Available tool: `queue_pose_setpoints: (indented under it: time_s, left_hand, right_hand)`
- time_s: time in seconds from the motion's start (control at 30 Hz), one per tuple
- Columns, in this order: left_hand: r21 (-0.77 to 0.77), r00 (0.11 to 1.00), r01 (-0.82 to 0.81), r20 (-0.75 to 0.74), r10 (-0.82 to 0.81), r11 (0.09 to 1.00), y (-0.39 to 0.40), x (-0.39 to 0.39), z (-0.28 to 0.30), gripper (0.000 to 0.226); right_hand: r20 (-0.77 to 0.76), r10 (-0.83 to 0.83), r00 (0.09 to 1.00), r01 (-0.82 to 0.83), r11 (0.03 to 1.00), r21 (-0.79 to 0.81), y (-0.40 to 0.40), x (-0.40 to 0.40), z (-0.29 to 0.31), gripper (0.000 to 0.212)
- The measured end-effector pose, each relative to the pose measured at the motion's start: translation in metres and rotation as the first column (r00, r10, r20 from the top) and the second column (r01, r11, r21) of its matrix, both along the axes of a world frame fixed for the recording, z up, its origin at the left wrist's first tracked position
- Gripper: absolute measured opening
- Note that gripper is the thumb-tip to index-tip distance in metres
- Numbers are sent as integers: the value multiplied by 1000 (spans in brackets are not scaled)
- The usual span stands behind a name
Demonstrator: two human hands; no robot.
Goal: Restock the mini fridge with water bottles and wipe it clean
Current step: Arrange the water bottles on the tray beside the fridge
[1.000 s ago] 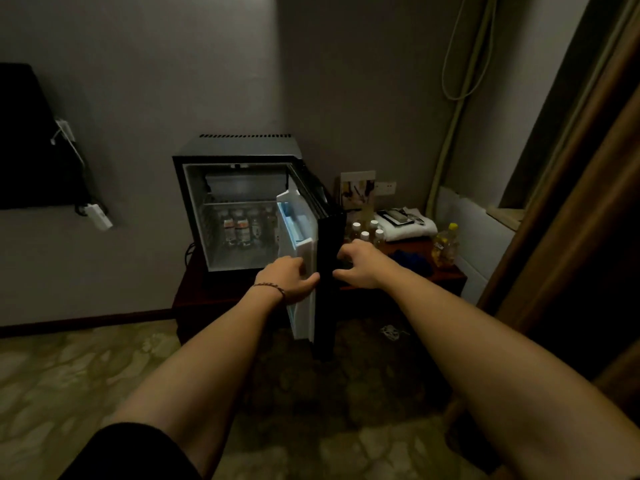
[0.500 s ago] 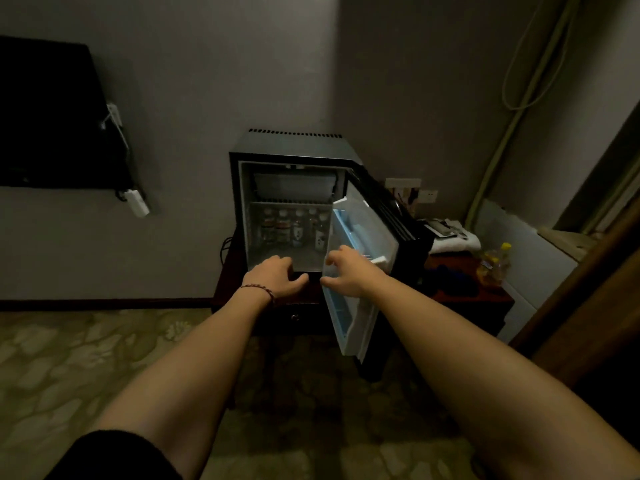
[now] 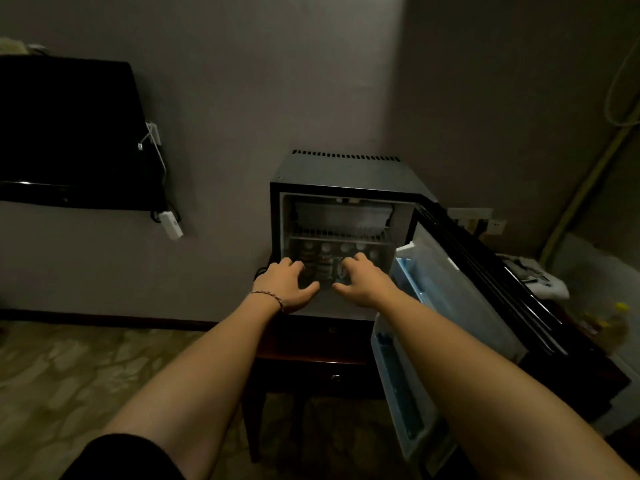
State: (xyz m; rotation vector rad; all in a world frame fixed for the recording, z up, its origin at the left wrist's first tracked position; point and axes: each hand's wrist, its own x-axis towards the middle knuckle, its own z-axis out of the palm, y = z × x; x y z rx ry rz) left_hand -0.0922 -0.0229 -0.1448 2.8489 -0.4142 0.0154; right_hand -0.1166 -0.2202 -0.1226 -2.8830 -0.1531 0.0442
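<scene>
2 hands reach into an open mini fridge.
Left hand and right hand, both loosely spread and holding nothing, face upright water bottles just behind.

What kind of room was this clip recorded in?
Probably a hotel guest room. A mini fridge stands open on a small dark wooden table, stocked with water bottles, and a flat television hangs on the wall to its left.

The black mini fridge stands open — door swung right. Water bottles stand upright inside it, under its wire shelf.
</scene>
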Motion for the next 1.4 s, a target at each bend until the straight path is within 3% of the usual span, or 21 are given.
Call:
queue_pose_setpoints:
  time_s: [0.2, 0.57, 0.83, 0.97, 1.13, 1.23, 1.4]
  left_hand:
    - [2, 998, 30, -46, -30, 1000, -5, 56, -28, 70]
    - [56, 993, 119, -11, -119, 991, -10, 144, -113, 75]
    - [-12, 990, 136, -23, -137, 991, -9, 189, -161, 75]
    - [-158, 982, 190, 6, -191, 969, -27, 210, -162, 74]
    - [-278, 985, 169, 14, -172, 946, -37, 240, -164, 73]
    - [-288, 978, 206, 101, -184, 935, -47, 259, -171, 77]
    - [-229, 977, 213, 44, -208, 950, -59, 296, -183, 85]
  right_hand:
    - [-90, -24, 996, 23, 1000, -10, -6, 49, -27, 58]
    - [-59, -148, 987, 144, 988, -63, 0, 137, -120, 63]
    - [-41, -173, 984, 175, 984, 35, 11, 195, -166, 72]
    - [24, -175, 984, 172, 981, 86, 6, 225, -172, 65]
    - [152, -199, 968, 178, 974, 143, -9, 244, -186, 77]
    - [226, -166, 960, 131, 978, 163, -15, 255, -191, 78]
    - [208, -101, 973, 89, 994, 67, -23, 275, -203, 88]
